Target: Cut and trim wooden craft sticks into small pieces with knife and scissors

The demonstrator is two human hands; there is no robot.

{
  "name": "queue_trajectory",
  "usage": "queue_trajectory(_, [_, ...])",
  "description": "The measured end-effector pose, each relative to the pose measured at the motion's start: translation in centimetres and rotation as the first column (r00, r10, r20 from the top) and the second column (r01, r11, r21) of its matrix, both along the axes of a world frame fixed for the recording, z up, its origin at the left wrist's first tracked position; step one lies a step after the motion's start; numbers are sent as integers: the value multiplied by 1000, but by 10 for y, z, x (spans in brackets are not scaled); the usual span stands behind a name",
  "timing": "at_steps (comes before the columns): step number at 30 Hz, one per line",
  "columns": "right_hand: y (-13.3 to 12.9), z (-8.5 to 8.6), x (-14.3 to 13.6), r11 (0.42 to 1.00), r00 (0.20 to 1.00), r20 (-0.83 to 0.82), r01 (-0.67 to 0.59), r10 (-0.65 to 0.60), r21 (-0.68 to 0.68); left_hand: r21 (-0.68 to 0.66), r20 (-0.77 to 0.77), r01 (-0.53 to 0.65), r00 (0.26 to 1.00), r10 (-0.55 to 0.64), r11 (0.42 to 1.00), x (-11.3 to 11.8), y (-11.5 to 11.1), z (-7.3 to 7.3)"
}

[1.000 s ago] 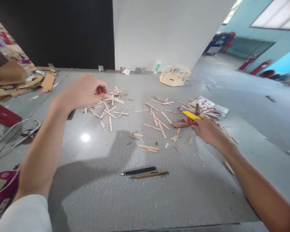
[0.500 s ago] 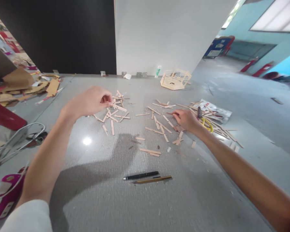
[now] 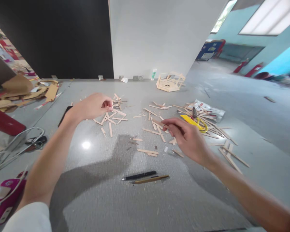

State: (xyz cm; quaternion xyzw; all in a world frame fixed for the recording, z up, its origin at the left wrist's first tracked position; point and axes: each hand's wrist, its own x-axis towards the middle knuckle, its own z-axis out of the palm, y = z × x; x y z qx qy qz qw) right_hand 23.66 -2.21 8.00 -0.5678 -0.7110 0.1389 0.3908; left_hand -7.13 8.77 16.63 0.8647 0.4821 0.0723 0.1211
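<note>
My left hand (image 3: 94, 105) is pinched at the left heap of small wooden craft sticks (image 3: 111, 119). A pale wooden stick (image 3: 119, 112) runs out from its fingertips, over the heap. In my right hand (image 3: 185, 137), thumb and fingers close on another wooden craft stick (image 3: 157, 122), raised a little above the sticks scattered in the middle (image 3: 151, 130). Yellow-handled cutters (image 3: 200, 124) lie just right of that hand, among a bundle of sticks (image 3: 216, 127). A yellow flat piece (image 3: 188, 120) shows beside them.
Toward the back stands a small stick frame (image 3: 170, 84), near a glue tube (image 3: 153, 74). Two pens (image 3: 140, 175) lie in front. Cardboard scraps (image 3: 51, 92), a white cable (image 3: 38, 129) and a magenta device (image 3: 9, 199) sit at the left. A panel (image 3: 154, 35) closes off the back.
My right hand has come nearer and turned, with the stick in its fingers, uncovering the yellow piece and several sticks at the right. My left hand has stayed nearly still. The view has shifted slightly.
</note>
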Motion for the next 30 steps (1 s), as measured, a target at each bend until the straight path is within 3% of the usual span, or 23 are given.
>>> queue_trajectory(3, [1, -11, -2, 997, 997, 69, 12, -18, 77, -29, 10, -1, 1000, 2, 1000, -2, 4, -2])
queue_trajectory(6, [7, -33, -4, 996, 995, 95, -4, -4, 93, -35, -12, -25, 1000, 24, 999, -9, 13, -1])
queue_trajectory(11, [15, -72, 0, 990, 990, 134, -62, 45, 124, 50, -15, -105, 994, 106, 993, -38, 28, 7])
queue_trajectory(15, [17, -92, 4, 987, 988, 144, -73, 52, 144, 90, -9, -127, 992, 128, 988, -62, 38, 8])
queue_trajectory(19, [20, -101, 5, 984, 984, 161, -105, 82, 144, 32, 29, -80, 996, 79, 996, -69, 42, 6])
queue_trajectory(30, [19, -106, 5, 955, 971, 223, -142, 84, 259, -118, 215, 95, 974, -68, 988, -56, 38, -1])
